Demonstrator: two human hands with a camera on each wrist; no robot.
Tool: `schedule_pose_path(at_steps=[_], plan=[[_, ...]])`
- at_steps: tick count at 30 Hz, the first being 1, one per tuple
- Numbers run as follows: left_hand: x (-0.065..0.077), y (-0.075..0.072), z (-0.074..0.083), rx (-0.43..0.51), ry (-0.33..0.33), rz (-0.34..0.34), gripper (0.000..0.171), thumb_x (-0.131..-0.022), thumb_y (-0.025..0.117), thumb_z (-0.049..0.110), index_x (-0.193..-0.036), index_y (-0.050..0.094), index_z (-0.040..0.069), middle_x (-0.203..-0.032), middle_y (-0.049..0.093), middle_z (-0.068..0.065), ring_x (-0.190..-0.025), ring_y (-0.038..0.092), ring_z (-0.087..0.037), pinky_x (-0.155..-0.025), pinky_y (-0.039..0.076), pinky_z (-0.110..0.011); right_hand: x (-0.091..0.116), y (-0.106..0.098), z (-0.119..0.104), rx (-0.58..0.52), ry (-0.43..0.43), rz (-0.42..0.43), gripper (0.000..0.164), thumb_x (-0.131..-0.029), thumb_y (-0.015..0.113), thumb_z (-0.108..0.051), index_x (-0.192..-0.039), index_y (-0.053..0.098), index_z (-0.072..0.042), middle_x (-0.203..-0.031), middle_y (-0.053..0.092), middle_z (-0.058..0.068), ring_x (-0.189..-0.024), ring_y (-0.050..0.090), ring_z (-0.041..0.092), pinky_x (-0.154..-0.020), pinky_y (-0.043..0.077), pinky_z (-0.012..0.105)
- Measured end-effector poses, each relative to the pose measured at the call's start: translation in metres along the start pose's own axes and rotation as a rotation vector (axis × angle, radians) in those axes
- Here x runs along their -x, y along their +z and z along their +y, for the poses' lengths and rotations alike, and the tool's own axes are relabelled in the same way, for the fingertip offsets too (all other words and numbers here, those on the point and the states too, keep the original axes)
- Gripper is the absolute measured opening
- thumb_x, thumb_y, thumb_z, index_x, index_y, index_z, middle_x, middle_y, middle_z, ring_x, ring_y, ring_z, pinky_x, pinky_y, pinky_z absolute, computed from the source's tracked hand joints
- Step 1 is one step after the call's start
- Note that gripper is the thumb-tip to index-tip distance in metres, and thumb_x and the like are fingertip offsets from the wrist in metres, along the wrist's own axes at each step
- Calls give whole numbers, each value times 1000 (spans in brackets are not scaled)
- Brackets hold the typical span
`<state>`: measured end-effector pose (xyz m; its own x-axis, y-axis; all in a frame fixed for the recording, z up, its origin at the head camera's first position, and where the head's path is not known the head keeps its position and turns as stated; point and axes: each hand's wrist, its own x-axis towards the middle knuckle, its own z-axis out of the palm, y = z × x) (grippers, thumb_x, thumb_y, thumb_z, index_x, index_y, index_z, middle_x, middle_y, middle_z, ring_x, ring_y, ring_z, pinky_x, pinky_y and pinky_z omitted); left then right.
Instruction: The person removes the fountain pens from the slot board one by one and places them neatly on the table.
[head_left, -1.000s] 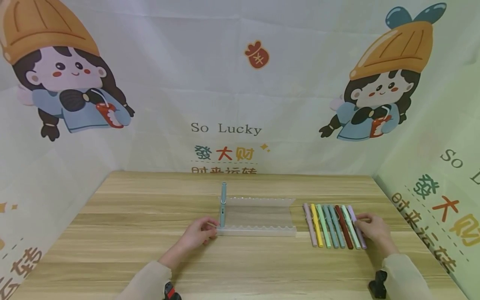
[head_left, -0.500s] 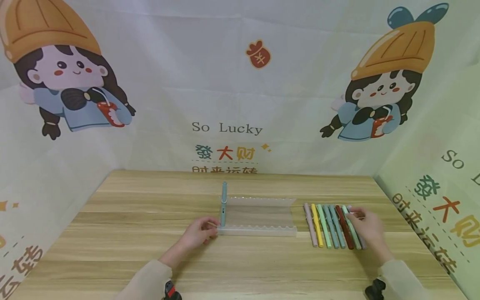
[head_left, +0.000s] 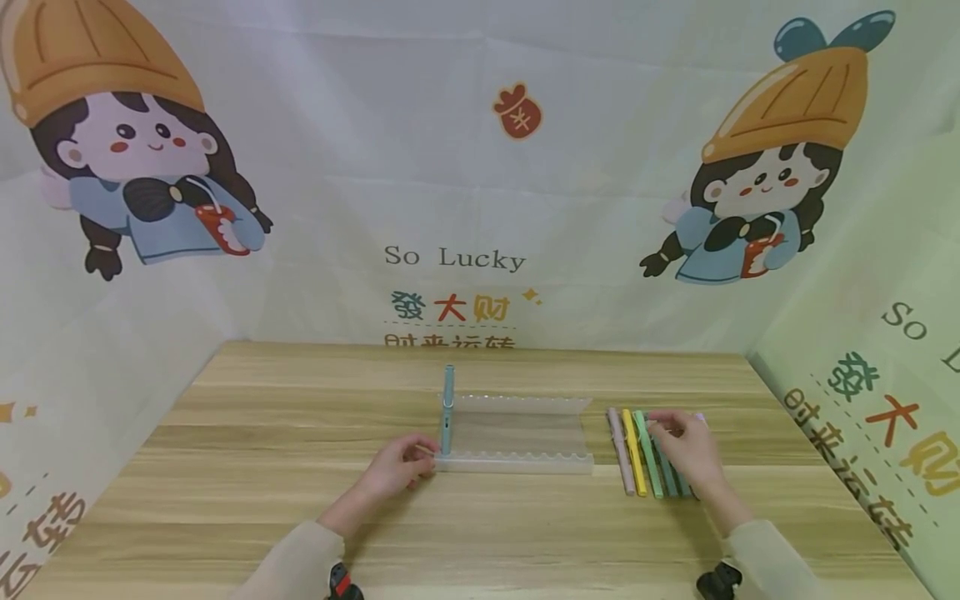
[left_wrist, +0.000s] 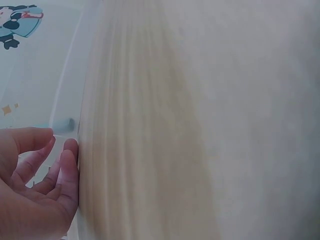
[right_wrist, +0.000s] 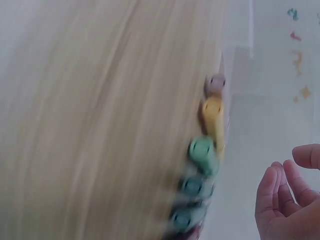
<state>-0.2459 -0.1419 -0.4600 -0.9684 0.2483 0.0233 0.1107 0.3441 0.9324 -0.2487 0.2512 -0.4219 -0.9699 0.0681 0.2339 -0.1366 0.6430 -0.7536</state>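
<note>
A clear rack [head_left: 517, 464] with scalloped edges lies mid-table. One teal pen [head_left: 447, 408] rests across its slots at the left end. My left hand [head_left: 401, 465] is at the rack's left front corner, thumb and fingertips appearing to pinch it. My right hand [head_left: 688, 448] is over the row of capped pens right of the rack, thumb and fingers apart, holding nothing. A mauve pen [head_left: 620, 450], a yellow pen [head_left: 634, 454] and a mint green pen [head_left: 648, 454] show at the row's left. Teal pens [right_wrist: 191, 186] follow; the hand covers most of the others.
The wooden table [head_left: 480, 533] meets a printed cloth backdrop [head_left: 600, 183] at the back and both sides. Black wrist devices [head_left: 718, 581] sit at the sleeve cuffs.
My right hand has moved left along the pen row, from the purple pen at the right end to above the teal and mint pens. The left hand and rack have stayed put.
</note>
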Motion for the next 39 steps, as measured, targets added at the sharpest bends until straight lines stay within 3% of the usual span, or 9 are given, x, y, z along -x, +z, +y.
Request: schedule_pose_path(at_steps=[5, 13, 19, 26, 33, 39], plan=[[0, 0, -1, -3, 4, -2, 15, -83, 53, -3, -98, 55, -4, -76, 58, -10, -64, 52, -19, -51, 43, -29, -2, 14, -14, -48, 26, -62, 26, -87, 54, -13, -107, 57, 3, -89, 57, 10, -77, 55, 24, -60, 45, 27], [-2, 1, -2, 1, -6, 9, 15, -83, 54, -4, -98, 56, -4, -75, 58, -10, -63, 52, -18, -51, 43, -28, -3, 44, -30, -189, 47, -79, 22, -86, 53, -7, -104, 57, 4, -86, 58, 14, -73, 55, 31, -58, 45, 26], [-2, 0, -3, 4, -1, 6, 15, -83, 54, -4, -98, 56, -4, -75, 58, -10, -61, 51, -18, -50, 42, -27, -6, 67, -41, -280, 59, -64, 20, -82, 57, -4, -100, 60, 5, -80, 58, 8, -71, 54, 23, -58, 46, 27], [-2, 1, -3, 14, -6, 6, 16, -83, 54, -3, -98, 56, -4, -74, 58, -9, -61, 51, -17, -50, 41, -27, -8, 88, -55, -360, -4, -50, 15, -80, 58, 2, -94, 62, 5, -77, 60, 8, -66, 56, 13, -58, 49, 26], [-1, 1, -2, 22, -10, 7, 16, -83, 54, -4, -98, 55, -4, -75, 58, -9, -64, 52, -19, -50, 42, -27, -7, 108, -70, -488, -29, -120, 18, -80, 56, 5, -98, 58, 8, -83, 59, 13, -73, 57, 19, -63, 49, 29], [-1, 1, -2, 26, -8, 1, 16, -83, 53, -4, -99, 55, -5, -75, 58, -10, -64, 53, -19, -51, 42, -28, -8, 127, -81, -531, -69, -160, 20, -79, 59, 4, -98, 58, 8, -89, 60, 16, -78, 58, 21, -66, 48, 26]])
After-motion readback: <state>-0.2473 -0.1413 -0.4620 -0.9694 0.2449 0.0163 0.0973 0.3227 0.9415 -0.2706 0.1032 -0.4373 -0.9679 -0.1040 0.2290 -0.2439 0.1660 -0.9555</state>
